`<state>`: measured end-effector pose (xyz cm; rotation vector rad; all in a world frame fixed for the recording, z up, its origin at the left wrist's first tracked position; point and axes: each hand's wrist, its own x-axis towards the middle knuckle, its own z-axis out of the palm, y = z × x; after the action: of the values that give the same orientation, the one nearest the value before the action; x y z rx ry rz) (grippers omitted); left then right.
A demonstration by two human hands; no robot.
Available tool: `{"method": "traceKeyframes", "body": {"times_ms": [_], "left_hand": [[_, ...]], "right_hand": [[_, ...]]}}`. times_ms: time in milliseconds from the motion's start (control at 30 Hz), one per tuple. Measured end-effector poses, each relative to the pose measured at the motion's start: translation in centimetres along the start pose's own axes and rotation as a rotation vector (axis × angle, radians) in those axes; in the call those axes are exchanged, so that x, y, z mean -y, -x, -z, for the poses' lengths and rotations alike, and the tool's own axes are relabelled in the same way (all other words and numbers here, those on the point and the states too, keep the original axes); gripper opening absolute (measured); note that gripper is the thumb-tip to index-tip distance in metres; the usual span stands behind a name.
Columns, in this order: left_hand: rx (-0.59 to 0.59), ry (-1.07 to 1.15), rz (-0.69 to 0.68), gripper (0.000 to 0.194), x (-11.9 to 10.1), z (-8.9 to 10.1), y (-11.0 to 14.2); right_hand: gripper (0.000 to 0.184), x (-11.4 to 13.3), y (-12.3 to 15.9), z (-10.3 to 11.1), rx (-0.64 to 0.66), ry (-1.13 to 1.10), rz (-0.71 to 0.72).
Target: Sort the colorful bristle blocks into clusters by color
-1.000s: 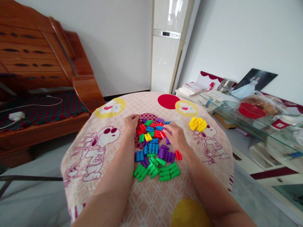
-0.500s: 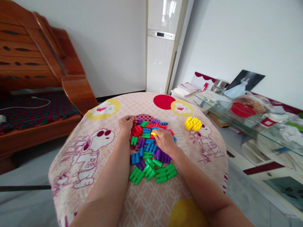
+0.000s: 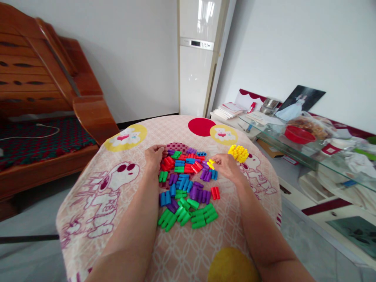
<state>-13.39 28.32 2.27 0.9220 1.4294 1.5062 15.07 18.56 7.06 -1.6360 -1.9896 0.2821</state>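
Observation:
My right hand [image 3: 227,166] pinches a small yellow plastic building block [image 3: 210,163] at the right side of a spread of coloured blocks. Beyond that hand, a cluster of yellow blocks [image 3: 238,153] stands apart on the tablecloth. My left hand [image 3: 154,156] rests at the left edge of the spread with its fingers drawn together; what they hold, if anything, is hidden. Near it lie red blocks [image 3: 168,163] and a green block [image 3: 163,176]. Purple blocks [image 3: 200,194], blue blocks [image 3: 185,183] and larger green blocks [image 3: 182,211] lie nearer to me.
A patterned tablecloth [image 3: 182,254] covers the round table. To the right, a glass-topped stand [image 3: 273,143] bears a red bowl [image 3: 299,135], papers [image 3: 229,110] and a photo [image 3: 302,102]. A wooden bench [image 3: 55,156] is at the left, and a tall white cabinet unit [image 3: 195,78] stands behind.
My right hand has moved right with the yellow block, from over the middle of the spread towards the yellow cluster, uncovering red and purple blocks. My left hand has stayed in place.

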Motion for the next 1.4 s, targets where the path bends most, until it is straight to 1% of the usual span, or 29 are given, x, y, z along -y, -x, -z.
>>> {"method": "traceKeyframes", "body": {"times_ms": [100, 200, 267, 400, 467, 533, 600, 700, 867, 967, 1033, 1100, 1200, 1300, 1400], "left_hand": [[0.002, 0.004, 0.003, 0.019, 0.0, 0.0, 0.0], [-0.002, -0.001, 0.014, 0.019, -0.2, -0.1, 0.1], [-0.006, -0.009, 0.023, 0.019, -0.3, -0.1, 0.1], [-0.005, -0.017, 0.019, 0.020, -0.3, -0.1, 0.1], [-0.005, -0.019, 0.012, 0.020, -0.2, -0.1, 0.1], [-0.006, -0.020, 0.003, 0.020, 0.0, 0.0, 0.0], [-0.003, -0.012, -0.009, 0.018, 0.2, 0.1, -0.1], [0.005, 0.004, -0.016, 0.017, 0.3, 0.1, -0.1], [-0.001, -0.005, -0.015, 0.018, 0.3, 0.1, -0.1], [-0.004, -0.012, -0.001, 0.019, 0.2, 0.0, -0.2], [-0.009, -0.021, 0.009, 0.020, 0.1, 0.0, -0.2], [-0.010, -0.020, 0.002, 0.019, 0.1, 0.0, -0.2], [0.000, -0.001, -0.006, 0.020, 0.2, 0.1, -0.1], [0.010, 0.029, 0.017, 0.019, 0.1, 0.3, -0.1], [0.023, 0.059, 0.055, 0.018, -0.1, 0.8, -0.2]], "right_hand": [[0.025, -3.1, -0.3, 0.9, -0.138, -0.070, -0.139], [0.038, -5.5, -0.3, 2.0, -0.255, -0.091, -0.196], [0.041, -6.5, -0.1, 2.7, -0.332, -0.084, -0.230], [0.037, -7.8, 0.3, 3.7, -0.453, 0.037, -0.350], [0.031, -8.5, 0.4, 3.9, -0.462, 0.112, -0.379], [0.024, -9.2, 0.5, 4.0, -0.431, 0.170, -0.380], [0.020, -9.6, 0.5, 3.9, -0.389, 0.232, -0.360], [0.019, -9.9, 0.4, 3.5, -0.354, 0.326, -0.316], [0.018, -9.5, 0.5, 3.1, -0.320, 0.456, -0.308], [0.019, -8.7, 0.5, 3.3, -0.369, 0.457, -0.306], [0.022, -7.8, 0.3, 3.2, -0.416, 0.388, -0.282], [0.025, -6.6, 0.0, 2.4, -0.436, 0.257, -0.218], [0.030, -5.0, -0.6, 0.0, -0.404, -0.026, -0.110], [0.041, -4.1, -1.1, -3.2, -0.296, -0.263, -0.062], [0.048, -3.4, -1.4, -5.7, -0.179, -0.377, -0.030]]}}
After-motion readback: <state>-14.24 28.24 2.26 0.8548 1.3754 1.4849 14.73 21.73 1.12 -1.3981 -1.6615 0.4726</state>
